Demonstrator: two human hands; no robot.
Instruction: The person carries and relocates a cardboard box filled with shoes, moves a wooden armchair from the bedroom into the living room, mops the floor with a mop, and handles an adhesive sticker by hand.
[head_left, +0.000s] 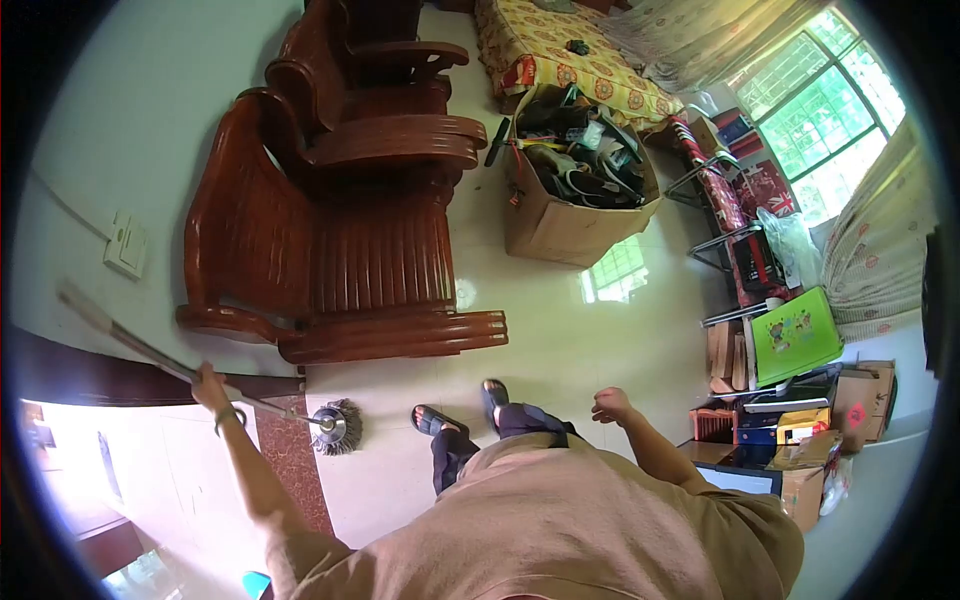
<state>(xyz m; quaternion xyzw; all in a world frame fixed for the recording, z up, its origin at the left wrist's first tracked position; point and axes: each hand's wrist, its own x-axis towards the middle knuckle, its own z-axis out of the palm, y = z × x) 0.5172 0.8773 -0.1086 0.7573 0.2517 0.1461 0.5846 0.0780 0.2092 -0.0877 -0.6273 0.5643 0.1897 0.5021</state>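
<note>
My left hand is wrapped around the long handle of a mop, out to my left. The round mop head, with its grey fringe, is at floor level by the reddish-brown threshold strip. From the hand, the handle's other end slants up beside the wall. My right hand hangs in front of my right side, its fingers curled in, and I see nothing in it. My feet in dark sandals stand on the tiles between the two hands.
Ahead on the left stand wooden armchairs. A cardboard box full of shoes sits on the shiny floor near a bed with a patterned cover. Along the right are a green folding table, boxes and a curtained window.
</note>
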